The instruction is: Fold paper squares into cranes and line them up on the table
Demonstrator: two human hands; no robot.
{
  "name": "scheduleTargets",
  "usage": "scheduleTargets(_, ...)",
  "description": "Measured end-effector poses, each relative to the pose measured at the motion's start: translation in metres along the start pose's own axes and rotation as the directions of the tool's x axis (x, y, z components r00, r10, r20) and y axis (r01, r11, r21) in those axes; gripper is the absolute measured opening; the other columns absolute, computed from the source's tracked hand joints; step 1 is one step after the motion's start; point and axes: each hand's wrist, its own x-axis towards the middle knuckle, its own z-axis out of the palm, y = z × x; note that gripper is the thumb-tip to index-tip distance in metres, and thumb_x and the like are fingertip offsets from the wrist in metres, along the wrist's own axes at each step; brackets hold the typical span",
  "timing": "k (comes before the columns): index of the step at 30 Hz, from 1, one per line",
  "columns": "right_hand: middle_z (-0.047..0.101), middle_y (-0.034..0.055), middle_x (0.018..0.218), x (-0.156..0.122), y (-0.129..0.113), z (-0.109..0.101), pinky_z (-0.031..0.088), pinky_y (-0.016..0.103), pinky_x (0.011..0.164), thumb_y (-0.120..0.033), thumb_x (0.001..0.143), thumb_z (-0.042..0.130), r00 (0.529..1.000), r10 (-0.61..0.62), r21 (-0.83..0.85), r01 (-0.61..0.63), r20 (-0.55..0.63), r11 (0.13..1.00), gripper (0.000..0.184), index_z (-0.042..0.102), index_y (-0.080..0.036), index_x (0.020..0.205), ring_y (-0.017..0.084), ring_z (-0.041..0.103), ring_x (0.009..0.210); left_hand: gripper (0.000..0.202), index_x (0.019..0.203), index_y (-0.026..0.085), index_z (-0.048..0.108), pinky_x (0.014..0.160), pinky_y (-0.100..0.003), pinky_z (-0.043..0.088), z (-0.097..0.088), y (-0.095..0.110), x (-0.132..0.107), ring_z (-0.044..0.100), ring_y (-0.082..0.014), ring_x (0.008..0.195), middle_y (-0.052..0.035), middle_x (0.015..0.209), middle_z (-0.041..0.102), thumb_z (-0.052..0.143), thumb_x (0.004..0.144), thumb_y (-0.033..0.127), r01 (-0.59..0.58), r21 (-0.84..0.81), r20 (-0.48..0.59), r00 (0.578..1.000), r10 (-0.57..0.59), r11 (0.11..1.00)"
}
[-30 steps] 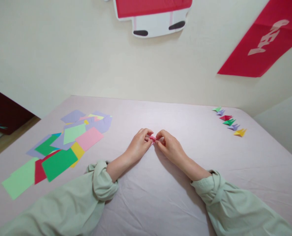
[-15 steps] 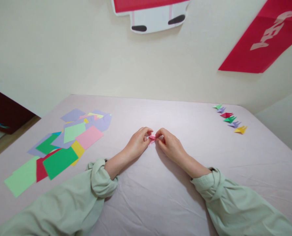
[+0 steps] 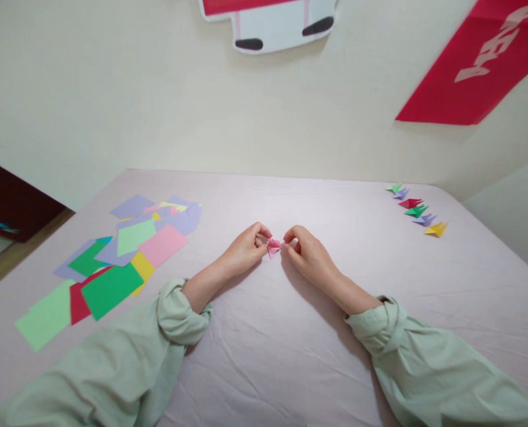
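A small pink origami piece (image 3: 273, 248), folded with pointed ends, is held just above the table between my two hands. My left hand (image 3: 247, 248) pinches its left side between thumb and fingertips. On the opposite side my right hand (image 3: 307, 251) pinches its right tip, with thumb and forefinger close together. Part of the paper is covered by the fingertips. The finer folds are too small to make out.
Loose coloured paper sheets (image 3: 113, 292) overlap on the left of the cloth-covered table (image 3: 264, 356). Several folded paper pieces, among them a yellow one (image 3: 436, 229) and a red one (image 3: 410, 203), form a row at the far right. Behind rises a pale wall (image 3: 157, 89).
The pink origami piece has turned and shows more of its folded shape, with a point toward me. My fingers have shifted slightly to its two sides.
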Motion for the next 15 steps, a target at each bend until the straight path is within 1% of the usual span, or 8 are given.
scheduleTargets(2,0.058,0.0021,0.087,-0.0002,-0.0012,0.0002,0.037,0.027,0.063,-0.020,0.086,0.049,1.000,-0.017,0.002,0.017,-0.005,1.000,0.007,0.052,-0.022,0.092,0.016,0.052,0.071,0.027,0.098,0.017,0.057,0.053,-0.020,0.038,-0.0009,-0.0011,0.0008,0.052,-0.0093,0.058,0.0029,0.073,0.062,0.049,0.074,0.006,-0.025,-0.004,0.035,0.999,0.025,1.000)
scheduleTargets(3,0.058,0.0020,0.088,-0.0001,-0.0022,0.0006,0.037,0.027,0.063,-0.021,0.086,0.050,1.000,-0.024,0.007,0.024,-0.005,1.000,0.006,0.052,-0.022,0.092,0.016,0.052,0.071,0.024,0.096,0.017,0.057,0.055,-0.020,0.040,-0.0007,-0.0010,0.0011,0.053,-0.0098,0.060,0.0025,0.074,0.063,0.050,0.076,0.008,-0.037,-0.007,0.034,0.999,0.037,0.999)
scheduleTargets(7,0.058,0.0016,0.089,0.0014,-0.0068,0.0040,0.037,0.026,0.063,-0.025,0.088,0.053,0.999,-0.032,0.030,0.032,0.008,0.999,0.005,0.054,-0.022,0.092,0.015,0.052,0.070,0.010,0.088,0.017,0.060,0.062,-0.023,0.045,0.0022,0.0016,0.0020,0.059,-0.0119,0.068,0.0005,0.078,0.065,0.052,0.083,0.016,-0.067,0.006,-0.027,0.997,0.067,0.998)
scheduleTargets(12,0.059,0.0015,0.087,0.0028,-0.0078,0.0044,0.038,0.026,0.065,-0.023,0.089,0.051,0.999,-0.034,0.015,0.033,0.014,0.999,0.006,0.057,-0.021,0.088,0.015,0.052,0.072,0.010,0.087,0.017,0.063,0.069,-0.026,0.047,0.0055,0.0003,0.0043,0.060,-0.0136,0.073,-0.0003,0.082,0.066,0.055,0.083,0.021,-0.089,0.053,-0.087,0.992,0.094,0.995)
scheduleTargets(15,0.060,0.0016,0.088,0.0014,-0.0051,0.0025,0.038,0.026,0.066,-0.024,0.089,0.053,1.000,-0.026,0.030,0.026,0.011,0.999,0.004,0.057,-0.021,0.091,0.015,0.053,0.073,0.012,0.090,0.017,0.064,0.071,-0.026,0.047,0.0060,-0.0031,0.0055,0.061,-0.0139,0.077,-0.0011,0.086,0.066,0.053,0.084,0.020,-0.084,0.060,-0.111,0.990,0.090,0.995)
